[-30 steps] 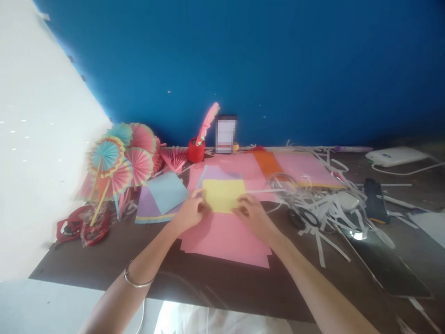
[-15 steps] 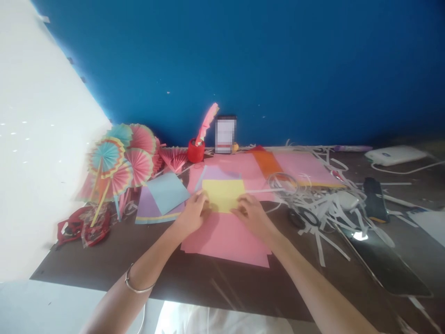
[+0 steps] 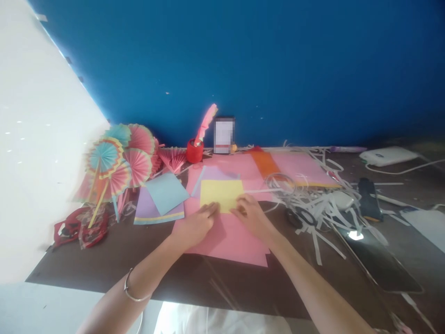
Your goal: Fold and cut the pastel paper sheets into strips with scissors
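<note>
A small yellow sheet of paper (image 3: 222, 191) lies flat on top of larger pink sheets (image 3: 236, 243) on the dark table. My left hand (image 3: 200, 225) rests at its near edge, left of the middle, with the fingers stretched forward and their tips pressing on the paper; its thumb is hard to see. At the near right corner, the bent fingers and thumb of my right hand (image 3: 250, 211) grip the yellow paper. Just behind it lies a lilac sheet (image 3: 222, 173), partly covered.
Pleated paper fans (image 3: 106, 157) and a red pot (image 3: 195, 151) stand at the back left. Blue paper (image 3: 168, 192) lies left of my hands. To the right are white paper strips (image 3: 314, 204), black-handled scissors (image 3: 301, 218) and a dark phone (image 3: 385, 260).
My left hand has slid from the yellow paper's left side rightward and nearer along its front edge. My right hand stays at the right corner. The view has shifted slightly.
</note>
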`<state>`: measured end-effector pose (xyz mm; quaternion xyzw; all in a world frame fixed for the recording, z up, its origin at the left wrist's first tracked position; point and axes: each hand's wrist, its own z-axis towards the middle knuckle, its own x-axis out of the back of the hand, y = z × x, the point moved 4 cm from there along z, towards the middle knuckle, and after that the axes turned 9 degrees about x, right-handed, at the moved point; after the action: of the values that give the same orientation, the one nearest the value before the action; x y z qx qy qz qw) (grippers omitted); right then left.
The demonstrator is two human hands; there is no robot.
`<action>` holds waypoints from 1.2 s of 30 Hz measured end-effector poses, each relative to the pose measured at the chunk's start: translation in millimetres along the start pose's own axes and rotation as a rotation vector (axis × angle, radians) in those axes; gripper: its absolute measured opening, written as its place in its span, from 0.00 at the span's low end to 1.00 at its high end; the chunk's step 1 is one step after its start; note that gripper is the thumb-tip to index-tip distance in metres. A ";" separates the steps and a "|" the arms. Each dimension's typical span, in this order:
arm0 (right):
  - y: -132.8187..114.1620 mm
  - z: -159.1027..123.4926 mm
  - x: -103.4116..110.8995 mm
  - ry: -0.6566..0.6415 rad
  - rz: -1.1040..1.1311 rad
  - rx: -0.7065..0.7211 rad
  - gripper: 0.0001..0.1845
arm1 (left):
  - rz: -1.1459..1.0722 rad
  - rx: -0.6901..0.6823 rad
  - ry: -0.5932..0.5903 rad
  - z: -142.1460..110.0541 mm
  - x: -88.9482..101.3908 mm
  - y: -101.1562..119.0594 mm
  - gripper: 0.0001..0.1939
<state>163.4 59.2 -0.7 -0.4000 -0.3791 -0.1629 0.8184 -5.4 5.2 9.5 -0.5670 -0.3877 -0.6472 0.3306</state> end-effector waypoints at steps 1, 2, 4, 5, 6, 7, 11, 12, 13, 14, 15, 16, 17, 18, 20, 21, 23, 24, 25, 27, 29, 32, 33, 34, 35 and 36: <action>-0.5 -0.1 0.4 -0.002 -0.010 0.003 0.08 | 0.015 -0.012 -0.009 -0.9 -0.1 -0.1 0.28; -1.0 -0.3 0.6 -0.008 -0.024 0.004 0.08 | 0.020 -0.018 -0.016 -1.5 0.0 -0.1 0.28; -2.6 -0.6 1.2 -0.018 -0.060 0.003 0.09 | 0.020 -0.019 -0.020 -1.9 0.7 0.5 0.27; -3.8 -0.6 1.4 -0.020 -0.079 0.002 0.09 | 0.019 -0.019 -0.021 -1.7 0.9 1.1 0.26; -5.6 -0.4 1.4 -0.021 -0.099 0.002 0.09 | 0.019 -0.023 -0.021 -1.5 1.1 2.0 0.26; -7.8 -0.2 1.1 -0.020 -0.120 0.002 0.10 | 0.021 -0.028 -0.021 -1.2 1.1 2.9 0.25; -18.7 1.5 -2.9 -0.011 -0.268 -0.061 0.13 | 0.043 -0.034 -0.002 -0.3 0.8 6.0 0.26; -21.1 1.7 -4.1 -0.006 -0.315 -0.084 0.14 | 0.049 -0.033 0.004 -0.2 0.7 6.6 0.27; -23.1 1.6 -5.0 -0.001 -0.358 -0.102 0.14 | 0.057 -0.032 0.007 -0.2 0.5 7.1 0.27; -24.4 1.2 -5.4 0.003 -0.394 -0.115 0.14 | 0.065 -0.032 0.009 -0.2 0.3 7.6 0.27; -24.8 0.5 -5.1 0.006 -0.423 -0.126 0.14 | 0.075 -0.031 0.011 -0.4 0.1 8.0 0.27; -24.1 -0.7 -4.1 0.007 -0.444 -0.137 0.14 | 0.086 -0.031 0.013 -0.6 -0.1 8.3 0.26; -22.4 -2.4 -2.4 0.008 -0.459 -0.153 0.14 | 0.099 -0.031 0.016 -0.9 -0.4 8.4 0.26; -19.8 -4.3 -0.1 0.008 -0.471 -0.172 0.14 | 0.110 -0.034 0.017 -1.1 -0.8 8.5 0.26; -13.6 -8.6 5.6 0.005 -0.485 -0.216 0.13 | 0.124 -0.041 0.019 -1.8 -1.9 8.3 0.26; -10.7 -10.6 8.3 0.000 -0.489 -0.236 0.13 | 0.126 -0.044 0.021 -2.1 -2.3 8.1 0.26; -5.7 -13.7 12.5 -0.020 -0.496 -0.272 0.13 | 0.122 -0.050 0.029 -2.7 -3.0 7.4 0.26; -3.7 -14.9 14.1 -0.034 -0.501 -0.289 0.14 | 0.118 -0.052 0.033 -2.9 -3.2 7.0 0.26; -2.1 -15.7 15.5 -0.048 -0.507 -0.302 0.14 | 0.112 -0.053 0.036 -3.2 -3.2 6.6 0.26; 0.8 -16.9 18.3 -0.075 -0.516 -0.321 0.13 | 0.091 -0.056 0.034 -3.5 -2.7 5.7 0.26; 4.2 -17.9 21.1 -0.098 -0.510 -0.335 0.13 | 0.044 -0.048 0.028 -3.5 -1.0 4.0 0.26; 10.7 -19.7 24.9 -0.122 -0.474 -0.356 0.13 | -0.062 -0.031 0.008 -2.5 3.8 -1.0 0.25; 12.6 -20.3 25.6 -0.126 -0.462 -0.360 0.13 | -0.100 -0.026 -0.001 -1.9 5.8 -3.5 0.25; 14.1 -20.7 26.2 -0.127 -0.453 -0.362 0.13 | -0.136 -0.024 -0.011 -1.2 7.9 -6.3 0.25; 15.2 -20.9 26.5 -0.128 -0.446 -0.360 0.13 | -0.166 -0.024 -0.020 -0.5 10.1 -9.4 0.25; 15.8 -21.0 26.6 -0.129 -0.441 -0.358 0.13 | -0.186 -0.024 -0.030 0.2 12.3 -12.8 0.26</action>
<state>200.2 53.7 2.6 -0.4553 -0.4734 -0.3754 0.6539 -18.0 11.6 20.0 -0.5420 -0.4359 -0.6712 0.2563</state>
